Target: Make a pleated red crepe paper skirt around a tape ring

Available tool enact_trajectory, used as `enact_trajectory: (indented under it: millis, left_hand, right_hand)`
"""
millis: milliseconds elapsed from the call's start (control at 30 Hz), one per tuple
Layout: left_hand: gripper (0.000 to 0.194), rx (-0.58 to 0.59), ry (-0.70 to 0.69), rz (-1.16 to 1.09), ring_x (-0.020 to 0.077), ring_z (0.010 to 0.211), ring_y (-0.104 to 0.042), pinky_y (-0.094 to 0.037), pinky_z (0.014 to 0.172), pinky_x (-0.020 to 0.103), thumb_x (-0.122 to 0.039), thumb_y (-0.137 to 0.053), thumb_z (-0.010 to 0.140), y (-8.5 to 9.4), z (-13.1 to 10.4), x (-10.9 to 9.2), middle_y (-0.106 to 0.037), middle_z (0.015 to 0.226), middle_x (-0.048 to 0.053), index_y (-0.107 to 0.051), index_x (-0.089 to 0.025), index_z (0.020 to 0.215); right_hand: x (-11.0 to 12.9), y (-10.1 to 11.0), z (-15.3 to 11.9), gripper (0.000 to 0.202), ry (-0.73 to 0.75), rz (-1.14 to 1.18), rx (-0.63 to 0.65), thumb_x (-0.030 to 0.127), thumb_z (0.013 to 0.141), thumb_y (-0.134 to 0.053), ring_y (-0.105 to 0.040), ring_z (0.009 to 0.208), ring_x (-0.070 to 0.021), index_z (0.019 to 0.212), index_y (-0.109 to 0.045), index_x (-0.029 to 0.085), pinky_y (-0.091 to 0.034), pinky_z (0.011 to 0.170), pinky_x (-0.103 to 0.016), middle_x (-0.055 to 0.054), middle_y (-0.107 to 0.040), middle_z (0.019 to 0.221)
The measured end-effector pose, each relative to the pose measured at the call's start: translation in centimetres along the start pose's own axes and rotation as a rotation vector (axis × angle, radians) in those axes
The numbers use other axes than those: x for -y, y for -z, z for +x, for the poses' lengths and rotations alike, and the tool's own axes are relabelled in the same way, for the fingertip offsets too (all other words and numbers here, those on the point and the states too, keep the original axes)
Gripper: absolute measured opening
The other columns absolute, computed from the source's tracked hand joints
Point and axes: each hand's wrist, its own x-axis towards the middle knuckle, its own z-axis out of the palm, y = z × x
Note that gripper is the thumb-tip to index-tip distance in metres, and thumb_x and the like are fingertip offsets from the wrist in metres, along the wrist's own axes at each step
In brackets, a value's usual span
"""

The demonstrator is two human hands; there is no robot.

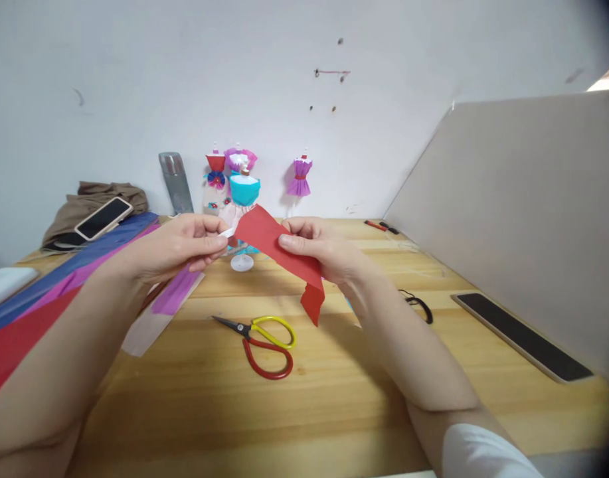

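Note:
My right hand (pixel 329 251) pinches a strip of red crepe paper (pixel 261 231) between thumb and fingers, and its lower end hangs folded below. At the strip's upper left end, my left hand (pixel 187 247) is closed on a small white strip (pixel 228 232); whether that strip is joined to the red paper I cannot tell. Just behind the paper stands a small dress form in a teal top (pixel 245 190), partly hidden, on a round white base (pixel 242 263). Below my hands lie scissors (pixel 249 332) with one yellow and one red handle.
More small dressed forms, one in purple (pixel 301 178), stand by the wall. Coloured paper sheets (pixel 50 292), a phone (pixel 105 219) on brown cloth and a grey bottle (pixel 176 182) occupy the left. To the right are a dark flat slab (pixel 521 335), black-handled scissors (pixel 421 309) and a pale panel (pixel 523 199).

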Motion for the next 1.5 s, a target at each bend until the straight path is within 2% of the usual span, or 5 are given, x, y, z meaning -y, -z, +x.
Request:
enact_trajectory:
  millis: [400, 667, 867, 1133, 1500]
  left_hand:
    - [0.014, 0.002, 0.028, -0.232, 0.0085, 0.05, -0.047, -0.038, 0.041, 0.018, -0.019, -0.069, 0.063, 0.1, 1.2, 0.7, -0.055, 0.062, 0.002, -0.07, -0.012, 0.074]
    - [0.017, -0.067, 0.013, 0.056, 0.0112, 0.054, -0.051, -0.04, 0.047, 0.021, -0.024, -0.059, 0.068, -0.7, 0.6, -0.1, -0.059, 0.063, 0.002, -0.072, -0.015, 0.076]
    - [0.018, -0.064, -0.099, 0.385, 0.0158, 0.07, -0.06, -0.046, 0.06, 0.023, -0.029, -0.069, 0.069, -0.9, 0.3, -0.4, -0.064, 0.073, -0.001, -0.072, -0.02, 0.084]
    - [0.022, -0.193, -0.122, 0.235, 0.0152, 0.072, -0.061, -0.047, 0.062, 0.023, -0.034, -0.072, 0.072, -2.4, 0.8, 0.4, -0.068, 0.079, 0.002, -0.071, -0.016, 0.085]
    - [0.013, -0.293, -0.085, 0.147, 0.0055, 0.06, -0.046, -0.035, 0.056, 0.017, -0.018, -0.076, 0.067, 1.2, 0.1, -0.6, -0.061, 0.064, -0.005, -0.072, -0.013, 0.079]
  right_hand:
    - [0.0, 0.5, -0.3, 0.028, 0.021, -0.224, 0.07, 0.039, 0.079, -0.074, -0.046, 0.052, -0.0069, 0.07, -0.062, 0.016, -0.034, 0.05, -0.021, 0.004, -0.055, 0.06]
    - [-0.3, 0.8, 0.0, 0.028, -0.014, -0.453, 0.113, 0.04, 0.08, -0.069, -0.044, 0.053, -0.0072, 0.069, -0.061, 0.015, -0.03, 0.05, -0.023, 0.003, -0.053, 0.06]
    - [-0.5, 0.6, 0.2, 0.029, -0.058, -0.503, 0.129, 0.042, 0.08, -0.069, -0.046, 0.055, -0.0094, 0.069, -0.061, 0.016, -0.031, 0.05, -0.024, 0.002, -0.056, 0.063]
    - [-0.9, 0.0, 0.4, 0.024, -0.074, -0.485, 0.105, 0.033, 0.078, -0.071, -0.045, 0.056, -0.0098, 0.063, -0.06, 0.019, -0.032, 0.05, -0.024, 0.002, -0.054, 0.061]
    - [0.4, 4.5, 0.2, 0.014, -0.032, -0.422, 0.068, 0.027, 0.071, -0.079, -0.05, 0.056, -0.0073, 0.07, -0.071, 0.015, -0.035, 0.051, -0.021, 0.003, -0.062, 0.061]
